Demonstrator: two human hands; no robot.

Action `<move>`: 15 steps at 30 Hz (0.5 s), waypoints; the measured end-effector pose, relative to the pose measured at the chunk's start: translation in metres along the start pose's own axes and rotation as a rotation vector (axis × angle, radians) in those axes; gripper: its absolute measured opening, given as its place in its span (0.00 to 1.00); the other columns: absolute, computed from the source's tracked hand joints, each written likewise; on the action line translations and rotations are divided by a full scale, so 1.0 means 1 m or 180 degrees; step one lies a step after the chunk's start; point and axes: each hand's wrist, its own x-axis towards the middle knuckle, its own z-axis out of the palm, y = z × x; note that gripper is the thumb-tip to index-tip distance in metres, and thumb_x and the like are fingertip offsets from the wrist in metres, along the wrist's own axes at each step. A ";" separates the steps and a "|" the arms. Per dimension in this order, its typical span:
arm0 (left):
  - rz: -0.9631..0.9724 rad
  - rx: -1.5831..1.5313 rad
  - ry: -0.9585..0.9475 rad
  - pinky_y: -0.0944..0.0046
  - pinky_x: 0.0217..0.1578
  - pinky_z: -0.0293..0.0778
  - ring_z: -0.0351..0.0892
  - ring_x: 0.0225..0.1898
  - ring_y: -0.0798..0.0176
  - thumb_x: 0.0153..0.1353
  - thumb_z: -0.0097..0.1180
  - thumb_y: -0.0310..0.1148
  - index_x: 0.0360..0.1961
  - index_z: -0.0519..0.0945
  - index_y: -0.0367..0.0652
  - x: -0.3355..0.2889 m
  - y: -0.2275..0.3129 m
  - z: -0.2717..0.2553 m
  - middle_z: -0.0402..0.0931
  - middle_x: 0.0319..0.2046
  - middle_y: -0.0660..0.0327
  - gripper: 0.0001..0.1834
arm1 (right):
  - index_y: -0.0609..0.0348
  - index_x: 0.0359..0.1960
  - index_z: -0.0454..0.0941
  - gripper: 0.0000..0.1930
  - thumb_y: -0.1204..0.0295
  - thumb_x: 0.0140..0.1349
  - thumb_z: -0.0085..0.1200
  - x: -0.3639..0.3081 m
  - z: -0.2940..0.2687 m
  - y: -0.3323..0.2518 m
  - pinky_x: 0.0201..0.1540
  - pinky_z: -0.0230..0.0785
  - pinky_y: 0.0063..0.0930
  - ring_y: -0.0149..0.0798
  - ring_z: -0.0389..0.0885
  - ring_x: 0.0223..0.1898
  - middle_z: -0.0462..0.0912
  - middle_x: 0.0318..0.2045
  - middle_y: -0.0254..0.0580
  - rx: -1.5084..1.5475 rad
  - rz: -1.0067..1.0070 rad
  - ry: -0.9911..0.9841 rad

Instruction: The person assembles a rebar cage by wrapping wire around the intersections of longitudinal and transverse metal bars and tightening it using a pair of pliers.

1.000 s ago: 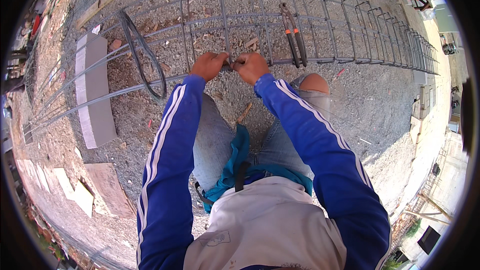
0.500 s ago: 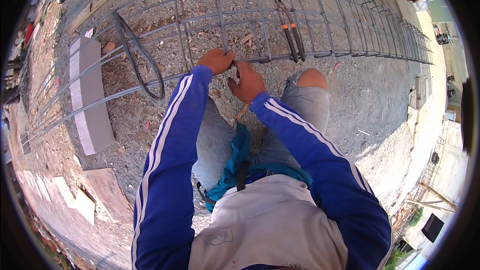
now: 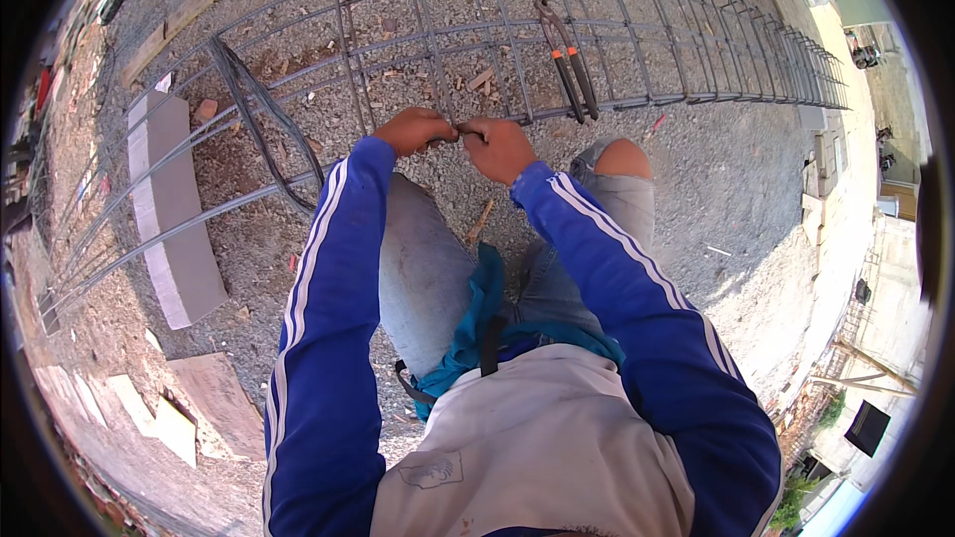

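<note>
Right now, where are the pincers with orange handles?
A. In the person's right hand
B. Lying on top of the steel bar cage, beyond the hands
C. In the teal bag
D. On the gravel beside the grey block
B: the pincers rest across the top bars of the steel bar cage, untouched, while the left hand and right hand meet at the near bar.

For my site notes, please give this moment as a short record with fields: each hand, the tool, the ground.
left hand: left hand closed on a bar of the rebar cage, beside the right hand
right hand: right hand closed at the same bar, fingers meeting the left hand
tool: pincers with orange grips, resting on the cage, untouched
cage: lies long on its side
ground: gravel; pale block to the left
</note>
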 end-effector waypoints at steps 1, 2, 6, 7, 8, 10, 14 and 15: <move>-0.0042 -0.0245 -0.0273 0.67 0.26 0.69 0.74 0.25 0.67 0.52 0.63 0.49 0.35 0.82 0.37 -0.002 0.002 -0.003 0.77 0.26 0.59 0.23 | 0.60 0.37 0.81 0.12 0.69 0.55 0.48 0.006 -0.004 0.001 0.40 0.71 0.46 0.58 0.79 0.33 0.80 0.30 0.57 0.0014 -0.0102 -0.0088; -0.0037 -0.0257 -0.0282 0.67 0.26 0.69 0.74 0.25 0.67 0.52 0.63 0.49 0.35 0.82 0.37 -0.005 0.004 -0.001 0.77 0.26 0.59 0.23 | 0.61 0.35 0.82 0.13 0.68 0.55 0.47 0.011 -0.007 0.003 0.39 0.71 0.46 0.58 0.79 0.32 0.80 0.28 0.57 0.0029 -0.0205 -0.0177; 0.0262 0.0357 0.0038 0.65 0.28 0.72 0.76 0.27 0.65 0.49 0.66 0.40 0.44 0.80 0.36 -0.007 0.004 0.010 0.79 0.30 0.56 0.24 | 0.61 0.34 0.82 0.14 0.66 0.55 0.47 0.020 -0.010 0.007 0.38 0.70 0.45 0.57 0.79 0.30 0.80 0.26 0.57 0.0072 0.0104 -0.0591; 0.0265 0.0565 0.0067 0.63 0.30 0.73 0.77 0.29 0.64 0.48 0.66 0.39 0.46 0.80 0.34 -0.006 0.003 0.011 0.81 0.31 0.54 0.25 | 0.60 0.34 0.82 0.14 0.66 0.54 0.48 0.019 -0.010 0.007 0.38 0.70 0.44 0.56 0.79 0.29 0.80 0.25 0.56 0.0155 0.0138 -0.0533; 0.0259 0.0549 0.0081 0.63 0.30 0.73 0.77 0.29 0.64 0.48 0.66 0.39 0.46 0.80 0.34 -0.004 0.000 0.012 0.81 0.31 0.54 0.25 | 0.60 0.34 0.82 0.13 0.66 0.54 0.49 0.018 -0.010 0.007 0.37 0.70 0.43 0.55 0.79 0.28 0.80 0.25 0.56 0.0239 0.0171 -0.0475; 0.0248 0.0385 -0.0011 0.65 0.27 0.73 0.76 0.27 0.68 0.50 0.66 0.33 0.44 0.80 0.34 0.002 -0.006 0.012 0.81 0.34 0.58 0.20 | 0.60 0.35 0.82 0.13 0.66 0.54 0.49 0.017 -0.011 0.004 0.36 0.70 0.42 0.55 0.79 0.28 0.80 0.25 0.56 0.0246 0.0245 -0.0557; 0.0239 0.0195 -0.0133 0.65 0.28 0.74 0.76 0.25 0.69 0.50 0.65 0.32 0.43 0.80 0.34 0.007 -0.010 0.012 0.81 0.34 0.59 0.19 | 0.61 0.35 0.82 0.13 0.67 0.54 0.50 0.014 -0.006 0.011 0.35 0.70 0.41 0.53 0.79 0.28 0.80 0.25 0.56 0.0381 0.0175 -0.0374; 0.0261 0.0191 -0.0150 0.66 0.27 0.74 0.77 0.25 0.69 0.50 0.64 0.31 0.42 0.81 0.35 0.007 -0.010 0.011 0.81 0.33 0.60 0.18 | 0.61 0.35 0.82 0.13 0.67 0.54 0.50 0.014 -0.006 0.011 0.35 0.70 0.41 0.53 0.79 0.28 0.80 0.25 0.56 0.0388 0.0165 -0.0381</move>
